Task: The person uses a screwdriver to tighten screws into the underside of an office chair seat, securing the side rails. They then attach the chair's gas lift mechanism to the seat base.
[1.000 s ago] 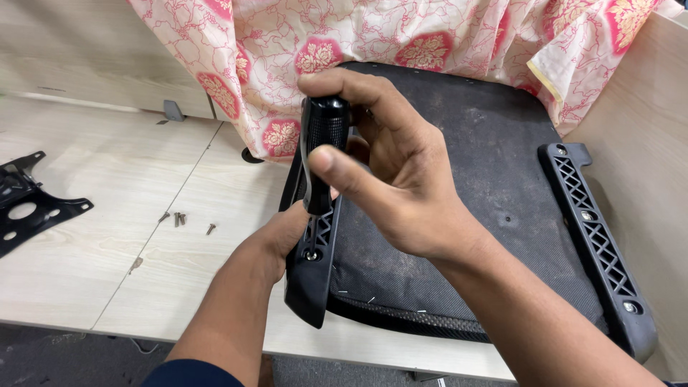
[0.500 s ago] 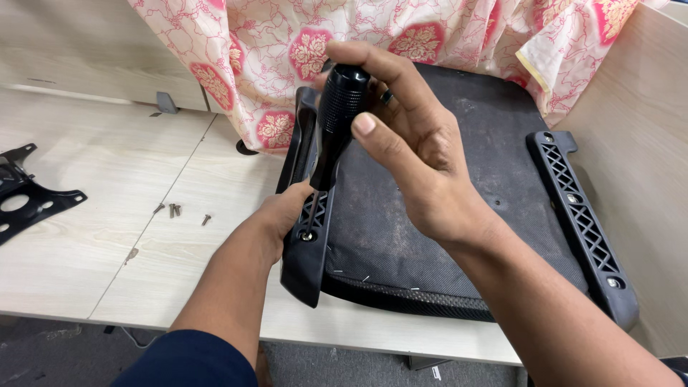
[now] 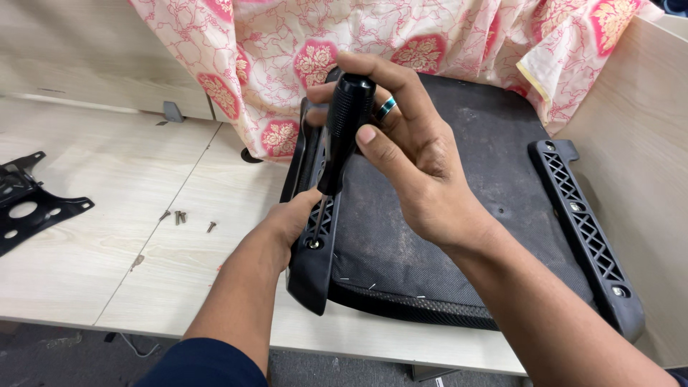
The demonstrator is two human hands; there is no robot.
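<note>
The right hand (image 3: 412,154) is wrapped tight around a black-handled screwdriver (image 3: 342,136), its shaft running steeply down and slightly leftward to a screw (image 3: 314,244) in the black plastic bracket (image 3: 312,236) directly below. The left hand (image 3: 290,218) is curled against that bracket's outer edge, nearer the screw. The tip's seating is too small to make out; floral cloth (image 3: 358,50) covers the bracket's far end.

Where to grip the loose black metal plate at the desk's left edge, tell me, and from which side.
Take the black metal plate by its pointed right arm, coming from the right: that arm juts over bare desk, while its left part runs out of view. Both hands are busy.
</note>
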